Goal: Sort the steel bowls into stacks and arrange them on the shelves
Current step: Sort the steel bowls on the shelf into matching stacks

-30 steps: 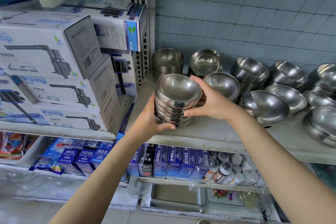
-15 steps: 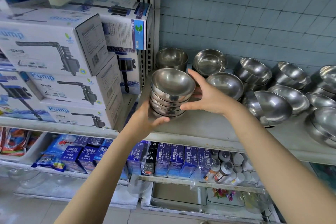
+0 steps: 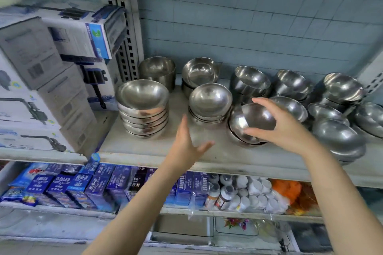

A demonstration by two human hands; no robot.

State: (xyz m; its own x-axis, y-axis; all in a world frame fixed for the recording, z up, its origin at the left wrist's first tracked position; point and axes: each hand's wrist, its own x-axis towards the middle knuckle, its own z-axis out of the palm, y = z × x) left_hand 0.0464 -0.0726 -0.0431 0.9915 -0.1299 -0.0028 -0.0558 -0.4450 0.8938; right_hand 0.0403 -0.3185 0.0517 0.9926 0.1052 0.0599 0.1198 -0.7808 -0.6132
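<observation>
From the head view, we see the person's left hand [image 3: 186, 143] raised in front of the shelf [image 3: 157, 152]. Its fingers [image 3: 183, 126] are straight and together, the thumb is spread to the side, and it holds nothing.

Left of those fingertips and apart from them stands the tall stack [image 3: 143, 109] of steel bowls, upright on the shelf near its front edge. Just above and to the right of the same fingertips sits the low stack [image 3: 210, 103], between the two hands.

The right hand [image 3: 288, 130] grips the tilted bowl [image 3: 257, 119]. Its fingers [image 3: 267, 103] curl over the upper rim and the thumb lies against the lower part. We see the bowl leaning with its hollow turned toward the left hand, resting on the nested bowls [image 3: 238, 139] under the thumb.

Beyond the right fingers, toward the tiled wall, are the back bowls [image 3: 250, 80]. More back stacks [image 3: 201, 72] stand behind the low stack. To the outer side of the right wrist lie the loose bowls [image 3: 339, 136], some overturned.

Far left of the left hand we see pump boxes [image 3: 31, 58] piled on the next shelf. Below both wrists, a lower shelf carries blue cartons [image 3: 78, 188] and white bottles [image 3: 255, 192].
</observation>
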